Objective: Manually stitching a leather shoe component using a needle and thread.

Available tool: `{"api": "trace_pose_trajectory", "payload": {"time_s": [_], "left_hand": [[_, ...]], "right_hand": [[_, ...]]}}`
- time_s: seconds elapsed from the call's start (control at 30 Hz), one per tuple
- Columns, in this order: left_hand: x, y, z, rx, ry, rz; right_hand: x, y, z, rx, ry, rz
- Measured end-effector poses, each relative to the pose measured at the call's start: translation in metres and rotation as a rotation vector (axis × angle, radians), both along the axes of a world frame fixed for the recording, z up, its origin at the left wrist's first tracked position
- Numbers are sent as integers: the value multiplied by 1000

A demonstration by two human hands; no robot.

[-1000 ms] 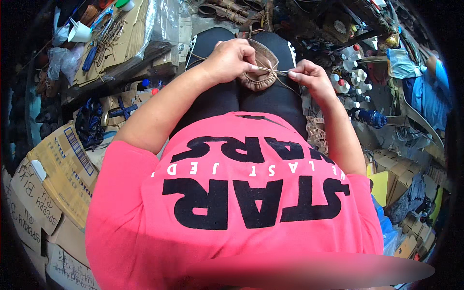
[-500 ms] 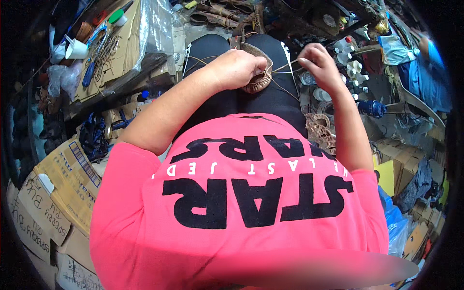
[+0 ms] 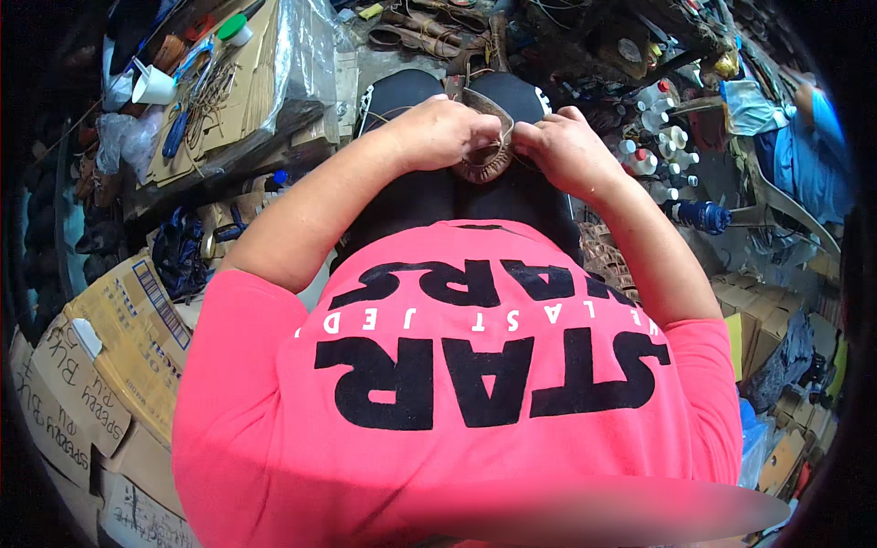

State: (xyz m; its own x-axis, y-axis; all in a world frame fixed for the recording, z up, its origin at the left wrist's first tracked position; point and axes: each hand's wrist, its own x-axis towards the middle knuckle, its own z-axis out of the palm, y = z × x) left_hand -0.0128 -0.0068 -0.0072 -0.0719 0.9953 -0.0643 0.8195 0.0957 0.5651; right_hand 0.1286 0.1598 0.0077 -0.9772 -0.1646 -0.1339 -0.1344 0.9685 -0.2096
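Note:
A brown leather shoe [image 3: 484,170] with a puckered, stitched toe rests between my thighs. My left hand [image 3: 440,133] is closed on its near left side, with thumb and fingers pinching the leather edge. A thin pale thread [image 3: 503,137] shows at the shoe's opening, between the hands. My right hand [image 3: 568,152] is close to the shoe's right side, its fingertips pinched together by the thread. Whether a needle is in those fingers is too small to see. Part of the shoe is hidden behind my left fingers.
Stacked cardboard sheets [image 3: 228,114] with cords and a blue-handled tool lie at the left, near a white cup [image 3: 153,87]. Several small bottles [image 3: 660,137] stand to the right. More leather shoes [image 3: 416,36] lie beyond my knees. Cardboard boxes [image 3: 110,365] sit at lower left.
My right hand has moved left and inward, from holding the thread stretched out at the right to beside the shoe. My left hand stays on the shoe.

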Motion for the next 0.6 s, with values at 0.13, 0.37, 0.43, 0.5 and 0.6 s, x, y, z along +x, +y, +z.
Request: {"api": "trace_pose_trajectory", "payload": {"time_s": [0.13, 0.37, 0.43, 0.5, 0.6], "left_hand": [[-21, -40, 3, 148, 166, 26], [-84, -144, 45, 169, -576, 718], [-81, -126, 58, 451, -775, 597], [-70, -99, 66, 567, -895, 445], [-26, -59, 97, 670, -1177, 182]], "right_hand": [[17, 26, -17, -143, 129, 11], [91, 107, -51, -1315, 38, -805], [63, 86, -41, -1849, 272, -792], [34, 66, -32, -2149, 295, -625], [10, 29, -1, -2428, 224, -555]]}}
